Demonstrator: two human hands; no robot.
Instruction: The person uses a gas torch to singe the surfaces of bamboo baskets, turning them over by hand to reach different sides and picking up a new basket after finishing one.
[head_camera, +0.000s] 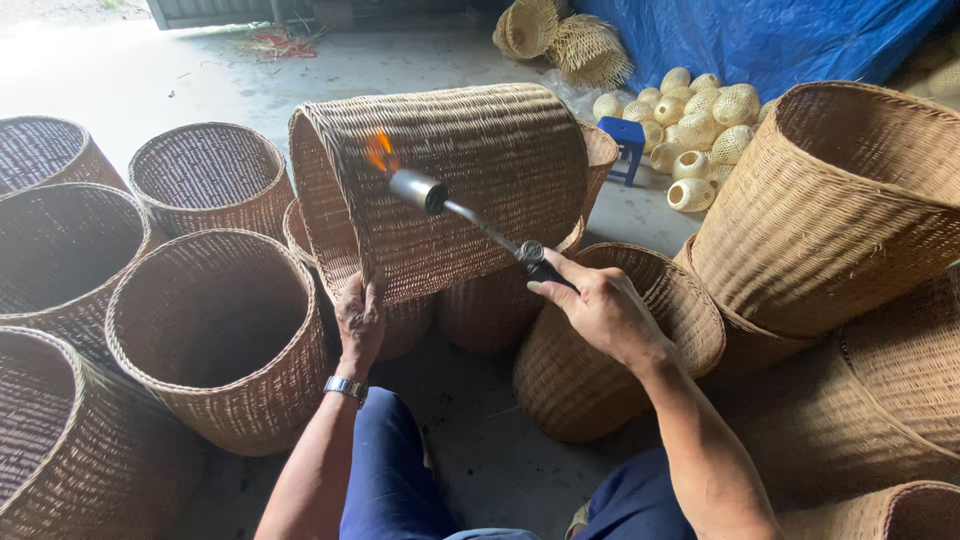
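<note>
Head view: left hand (360, 318) clamped on basket (450, 180) rim, right hand (598, 310) around half-hidden torch (470, 215) handle.

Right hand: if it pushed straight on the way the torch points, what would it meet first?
Probably the tipped wicker basket: the right hand aims the torch up-left, its flame already at the weave.

Basket-weaving workshop. Concrete floor (150, 70) crowded with large woven baskets (215, 330). Small pale wicker balls (700, 130) heaped by a blue tarpaulin (770, 35).
</note>
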